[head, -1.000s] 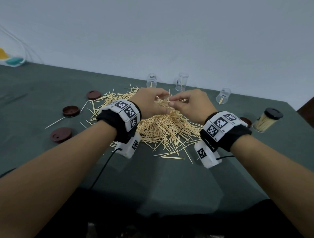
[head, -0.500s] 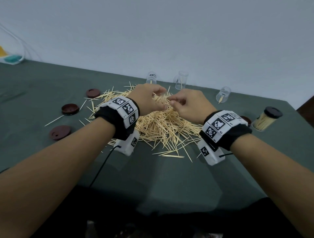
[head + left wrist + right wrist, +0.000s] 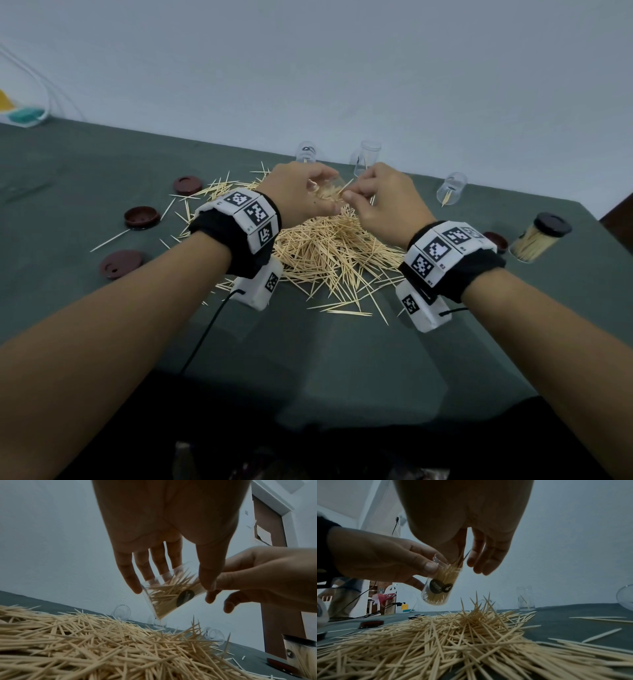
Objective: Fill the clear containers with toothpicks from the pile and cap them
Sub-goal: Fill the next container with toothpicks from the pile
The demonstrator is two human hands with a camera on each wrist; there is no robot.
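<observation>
Both hands have risen off the pile since a second ago, when they worked low among the loose sticks. Now the left hand holds a clear round plastic container above the heap, tilted, its thumb on one side and fingers on the other. That container is partly filled with toothpicks and carries a round black sticker on its wall. The right hand is at its mouth, thumb and forefinger pinching a few pale wooden toothpicks whose lower ends reach into the opening.

Below them, the big pile of pale wooden toothpicks spreads over the dark green cloth-covered table, with stray sticks scattered around its edges.

Three empty clear plastic containers stand or lie along the far edge near the wall: one behind the left hand, one upright behind the right hand, and one tipped over further right with a stick or two inside. At the far right, a filled clear container with a dark round cap leans at a tilt. Three dark brown round caps lie to the left of the pile, well apart from each other, and another brown cap sits just beside the capped container.
</observation>
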